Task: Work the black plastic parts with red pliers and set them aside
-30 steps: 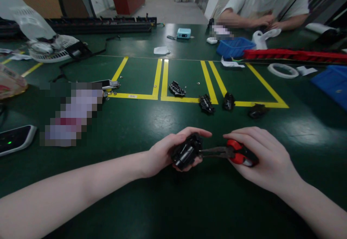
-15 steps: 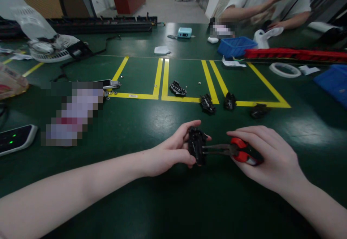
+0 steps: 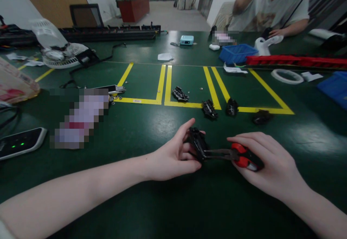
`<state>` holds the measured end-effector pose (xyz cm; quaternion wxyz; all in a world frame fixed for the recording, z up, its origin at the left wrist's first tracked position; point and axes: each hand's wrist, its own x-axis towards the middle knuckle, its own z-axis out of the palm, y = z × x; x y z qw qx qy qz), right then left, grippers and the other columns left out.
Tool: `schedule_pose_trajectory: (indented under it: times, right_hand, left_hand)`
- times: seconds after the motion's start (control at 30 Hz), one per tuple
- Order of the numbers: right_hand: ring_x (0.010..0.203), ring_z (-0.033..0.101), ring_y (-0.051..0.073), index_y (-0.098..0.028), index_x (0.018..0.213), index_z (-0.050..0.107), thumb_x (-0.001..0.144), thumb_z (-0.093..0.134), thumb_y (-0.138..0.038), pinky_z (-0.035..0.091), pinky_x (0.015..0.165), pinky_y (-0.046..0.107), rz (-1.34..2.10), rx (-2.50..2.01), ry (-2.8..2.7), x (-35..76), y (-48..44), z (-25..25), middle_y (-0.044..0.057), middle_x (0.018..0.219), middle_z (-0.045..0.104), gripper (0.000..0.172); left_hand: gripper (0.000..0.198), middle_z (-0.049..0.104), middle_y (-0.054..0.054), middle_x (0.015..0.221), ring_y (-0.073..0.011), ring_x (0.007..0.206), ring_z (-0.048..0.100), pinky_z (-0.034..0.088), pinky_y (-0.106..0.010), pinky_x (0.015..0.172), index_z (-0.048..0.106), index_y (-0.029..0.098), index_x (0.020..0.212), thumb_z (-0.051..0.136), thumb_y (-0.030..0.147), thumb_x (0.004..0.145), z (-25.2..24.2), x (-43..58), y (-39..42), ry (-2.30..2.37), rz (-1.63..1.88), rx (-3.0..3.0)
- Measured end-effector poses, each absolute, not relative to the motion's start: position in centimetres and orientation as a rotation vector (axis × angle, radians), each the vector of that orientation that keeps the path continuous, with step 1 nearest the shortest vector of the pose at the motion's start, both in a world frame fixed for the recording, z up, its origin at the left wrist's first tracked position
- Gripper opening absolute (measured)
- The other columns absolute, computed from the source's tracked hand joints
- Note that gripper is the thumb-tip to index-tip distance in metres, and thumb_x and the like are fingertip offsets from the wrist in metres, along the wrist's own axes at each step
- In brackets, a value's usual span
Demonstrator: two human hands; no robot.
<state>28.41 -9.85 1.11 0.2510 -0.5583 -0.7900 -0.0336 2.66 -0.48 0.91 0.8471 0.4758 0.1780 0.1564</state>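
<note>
My left hand (image 3: 173,156) pinches a small black plastic part (image 3: 197,143) low over the green table (image 3: 151,123), thumb and fingers closed round it. My right hand (image 3: 268,163) is wrapped round the red-and-black handles of a pair of pliers (image 3: 238,156). The pliers' dark jaws reach left and meet the black part. Both hands sit close together at the near middle of the table.
Several loose black parts (image 3: 208,108) lie along yellow tape lines (image 3: 165,83) beyond my hands. A fan (image 3: 58,56), a blue bin (image 3: 235,52), a red tray (image 3: 295,61) and a tape ring (image 3: 286,76) stand farther back. Another person (image 3: 271,13) sits at the far right. A device with green lights (image 3: 18,143) lies left.
The black part has been turned in my left hand, from lying in the palm to standing pinched between thumb and fingers. The pliers stayed on it. The other person raised an arm.
</note>
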Motion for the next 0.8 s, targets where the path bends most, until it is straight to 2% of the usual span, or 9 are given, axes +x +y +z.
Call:
schedule_pose_trajectory:
  times: [0.1,0.23,0.4,0.47,0.6,0.7,0.8]
  right_hand:
    - [0.093,0.065,0.031,-0.030,0.119,0.056,0.082,0.061,-0.019,0.055,0.074,0.050,-0.071,-1.523,-2.136,28.6,-9.8,0.9,0.008,0.105,0.066,0.039]
    - [0.093,0.066,0.029,-0.026,0.116,0.059,0.082,0.060,-0.020,0.055,0.075,0.047,-0.092,-1.534,-2.115,28.8,-9.8,0.6,0.008,0.105,0.067,0.035]
    - [0.093,0.066,0.026,-0.024,0.116,0.062,0.078,0.061,-0.021,0.055,0.075,0.040,-0.145,-1.517,-2.130,29.4,-9.7,0.2,0.008,0.105,0.069,0.037]
    - [0.094,0.066,0.025,-0.025,0.116,0.062,0.078,0.061,-0.020,0.055,0.077,0.039,-0.162,-1.523,-2.137,29.5,-9.7,0.2,0.007,0.105,0.069,0.038]
    - [0.095,0.066,0.024,-0.025,0.115,0.062,0.078,0.061,-0.019,0.055,0.079,0.038,-0.149,-1.548,-2.112,29.3,-9.8,0.8,0.006,0.105,0.069,0.037]
    - [0.096,0.066,0.025,-0.024,0.115,0.063,0.077,0.061,-0.018,0.055,0.079,0.039,-0.143,-1.536,-2.121,29.1,-10.0,1.0,0.007,0.105,0.070,0.038]
    - [0.097,0.065,0.025,-0.024,0.115,0.063,0.076,0.060,-0.017,0.054,0.080,0.040,-0.144,-1.530,-2.114,28.9,-10.0,0.8,0.007,0.105,0.070,0.040]
  left_hand:
    - [0.099,0.037,-0.012,0.153,-0.0156,0.106,0.064,0.051,-0.035,0.095,0.015,0.038,0.153,0.071,0.003,0.079,0.8,2.7,-0.3,0.392,0.354,1.018]
    - [0.095,0.047,-0.011,0.140,-0.0164,0.102,0.065,0.052,-0.039,0.095,0.026,0.033,0.148,0.077,0.003,0.074,0.9,2.9,-0.2,0.438,0.379,1.051]
    - [0.093,0.050,-0.007,0.127,-0.0193,0.106,0.063,0.051,-0.040,0.096,0.034,0.029,0.145,0.082,0.006,0.068,0.5,3.1,-0.2,0.431,0.432,1.225]
    - [0.082,0.054,-0.007,0.123,-0.0210,0.107,0.062,0.051,-0.040,0.096,0.042,0.026,0.141,0.082,0.011,0.071,0.3,3.0,-0.1,0.407,0.412,1.389]
    - [0.050,0.062,-0.004,0.111,-0.0203,0.099,0.060,0.049,-0.035,0.086,0.061,0.021,0.118,0.083,0.023,0.074,0.5,2.7,-0.1,0.430,0.418,1.907]
    - [0.041,0.062,-0.004,0.109,-0.0222,0.100,0.057,0.046,-0.039,0.087,0.062,0.021,0.114,0.080,0.029,0.078,0.8,2.5,-0.3,0.436,0.381,2.251]
    - [0.046,0.060,-0.005,0.116,-0.0245,0.106,0.055,0.043,-0.042,0.092,0.059,0.023,0.119,0.078,0.038,0.080,0.9,2.4,-0.3,0.460,0.338,2.433]
